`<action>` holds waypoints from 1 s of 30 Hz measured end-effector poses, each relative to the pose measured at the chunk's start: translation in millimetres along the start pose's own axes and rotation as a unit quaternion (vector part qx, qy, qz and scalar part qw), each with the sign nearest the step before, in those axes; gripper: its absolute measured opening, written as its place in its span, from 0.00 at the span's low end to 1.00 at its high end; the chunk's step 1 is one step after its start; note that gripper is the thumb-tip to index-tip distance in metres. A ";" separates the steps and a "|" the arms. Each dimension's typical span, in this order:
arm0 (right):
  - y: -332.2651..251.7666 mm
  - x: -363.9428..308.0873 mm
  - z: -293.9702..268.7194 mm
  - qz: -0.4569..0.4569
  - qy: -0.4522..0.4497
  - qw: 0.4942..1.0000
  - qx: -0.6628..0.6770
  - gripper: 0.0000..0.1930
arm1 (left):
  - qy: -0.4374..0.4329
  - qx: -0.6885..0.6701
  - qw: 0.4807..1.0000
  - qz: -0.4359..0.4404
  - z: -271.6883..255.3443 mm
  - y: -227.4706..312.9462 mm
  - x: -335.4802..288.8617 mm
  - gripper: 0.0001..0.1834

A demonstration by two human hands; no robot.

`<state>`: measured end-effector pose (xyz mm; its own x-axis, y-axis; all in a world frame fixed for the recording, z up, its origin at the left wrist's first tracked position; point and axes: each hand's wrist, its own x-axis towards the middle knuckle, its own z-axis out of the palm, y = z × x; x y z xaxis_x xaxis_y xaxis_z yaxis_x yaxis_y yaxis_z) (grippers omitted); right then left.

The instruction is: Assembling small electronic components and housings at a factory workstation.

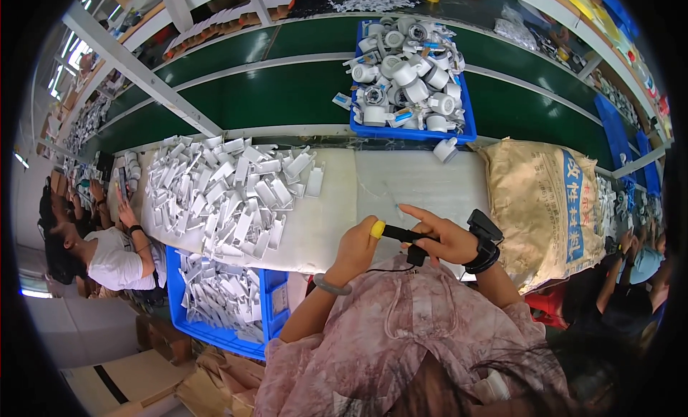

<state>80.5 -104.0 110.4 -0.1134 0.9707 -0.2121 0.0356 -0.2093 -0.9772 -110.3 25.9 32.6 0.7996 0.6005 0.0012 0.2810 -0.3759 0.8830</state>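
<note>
Left hand [356, 246] grips a yellow-ended black rod [398, 234]; right hand [453, 239] holds it.

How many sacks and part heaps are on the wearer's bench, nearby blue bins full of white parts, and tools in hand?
Sack: 1
Heap: 1
Blue bins: 2 (far bin, near bin)
Tool: 1
Total: 5

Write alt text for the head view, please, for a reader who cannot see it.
A person's left hand and right hand hold a black stick-like tool with a yellow end at a pale work surface. A heap of white parts lies to the left, a tan sack to the right, and a blue bin of round white parts sits beyond.
</note>
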 end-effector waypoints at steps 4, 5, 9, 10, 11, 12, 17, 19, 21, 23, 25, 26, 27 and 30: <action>12.2 2.6 -2.4 0.001 -0.030 0.999 -0.013 0.32 | 0.014 0.068 0.997 0.023 -2.2 20.0 1.6 0.06; 17.8 3.2 -1.6 -0.018 -0.015 1.000 0.012 0.29 | 0.015 0.067 0.997 0.025 -2.2 25.3 2.7 0.06; 19.0 6.1 4.1 -0.018 0.029 0.993 0.110 0.25 | 0.050 0.128 0.977 0.166 -2.9 45.6 8.6 0.08; 19.1 7.1 4.5 -0.018 0.028 0.993 0.110 0.25 | 0.055 0.145 0.964 0.216 -1.5 48.8 10.8 0.10; 19.0 8.1 4.8 -0.026 0.034 0.992 0.117 0.26 | 0.055 0.145 0.964 0.217 1.6 49.8 12.3 0.10; 19.2 8.9 5.1 -0.035 0.040 0.991 0.124 0.27 | 0.067 0.136 0.957 0.245 5.7 50.1 14.1 0.11; 27.8 11.5 5.0 -0.042 0.060 0.990 0.119 0.27 | 0.071 0.121 0.947 0.290 22.2 38.1 13.9 0.15; 26.7 8.8 4.1 -0.042 0.059 0.989 0.128 0.27 | 0.067 0.107 0.945 0.302 21.5 39.7 13.3 0.17; 21.1 5.1 1.4 -0.033 -0.006 0.990 0.134 0.27 | 0.011 0.074 0.960 0.270 14.7 34.6 13.3 0.19; 25.2 4.9 1.7 -0.031 -0.007 0.986 0.166 0.27 | -0.045 0.040 0.970 0.237 6.8 32.3 10.9 0.22; 26.2 3.4 -0.6 -0.028 -0.007 0.980 0.197 0.28 | -0.109 -0.115 0.976 0.152 0.6 34.5 5.9 0.23; 24.8 4.0 -3.3 -0.014 -0.027 0.980 0.198 0.28 | -0.107 -0.114 0.976 0.152 -2.2 31.0 5.1 0.23; 24.0 4.8 -5.5 0.000 -0.047 0.979 0.199 0.28 | -0.131 -0.118 0.975 0.134 -4.0 25.6 5.1 0.25; 27.3 7.6 -7.3 -0.009 -0.040 0.978 0.203 0.29 | -0.129 -0.132 0.973 0.135 -7.2 30.7 8.5 0.30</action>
<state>87.8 -101.5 82.2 -0.1880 0.9657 -0.1794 -0.3632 -0.2380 -0.9008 -98.7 24.5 63.1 0.9415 0.2952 0.1625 -0.0772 -0.2806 0.9567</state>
